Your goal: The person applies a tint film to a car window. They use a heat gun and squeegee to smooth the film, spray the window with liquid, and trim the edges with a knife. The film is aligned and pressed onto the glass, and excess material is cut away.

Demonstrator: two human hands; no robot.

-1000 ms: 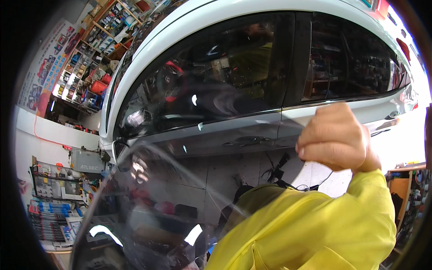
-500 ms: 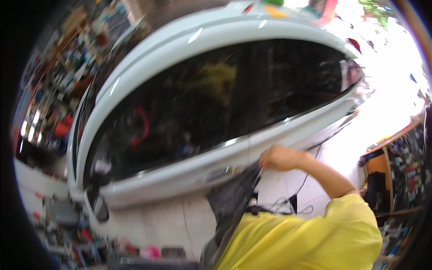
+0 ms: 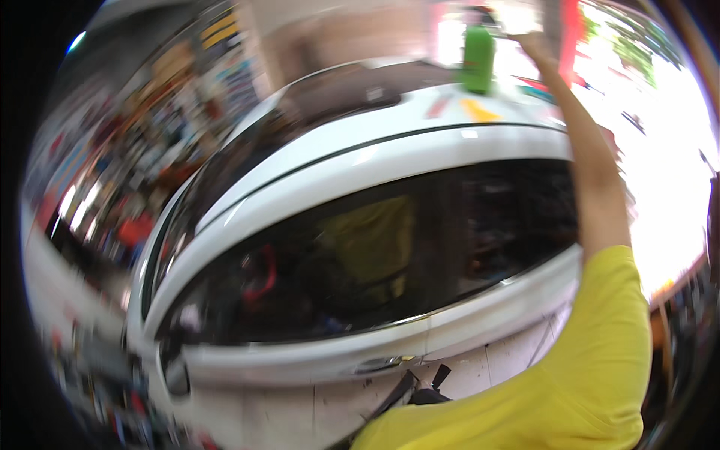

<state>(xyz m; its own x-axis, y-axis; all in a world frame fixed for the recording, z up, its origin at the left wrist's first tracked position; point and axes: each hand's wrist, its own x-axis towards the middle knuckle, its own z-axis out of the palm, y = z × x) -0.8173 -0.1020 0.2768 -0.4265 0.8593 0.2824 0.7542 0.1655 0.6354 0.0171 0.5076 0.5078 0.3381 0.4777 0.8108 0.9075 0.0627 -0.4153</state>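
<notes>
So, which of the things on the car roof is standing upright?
The green bottle by the right hand; the yellow piece and reddish piece lie flat.

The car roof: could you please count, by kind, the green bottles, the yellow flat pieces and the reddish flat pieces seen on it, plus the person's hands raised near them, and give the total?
Green bottle: 1
Yellow flat piece: 1
Reddish flat piece: 1
Right hand: 1
Total: 4

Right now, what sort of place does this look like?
Probably a car workshop or garage: a white car indoors, a green bottle at its roof, and blurred, crowded shelving at left.
</notes>
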